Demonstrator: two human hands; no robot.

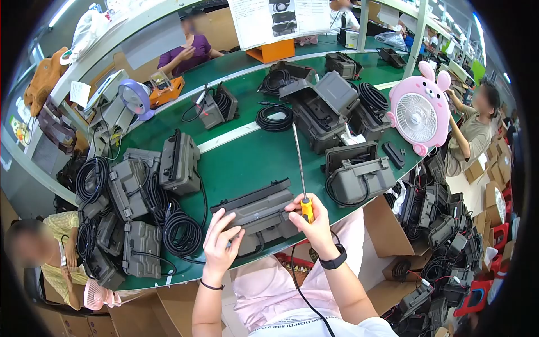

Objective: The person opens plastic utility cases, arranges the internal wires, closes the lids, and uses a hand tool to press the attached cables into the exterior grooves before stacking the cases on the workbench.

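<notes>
A dark grey plastic case (261, 212) lies on the green bench at its near edge, right in front of me. My left hand (220, 242) rests on the case's left end, fingers spread over its surface. At the right end, my right hand (313, 221) is closed round the yellow handle of a screwdriver (299, 163), whose long metal shaft points up and away from me. The fingertips of that hand are at the case's right end. A black cable hangs down beside my right forearm.
Grey cases with coiled black cables crowd the bench's left (130, 185) and back. An open case (362, 180) is at right, beyond it a pink fan (418, 109). Co-workers sit at left, behind the bench and at right. Cartons and more cases fill the floor at right.
</notes>
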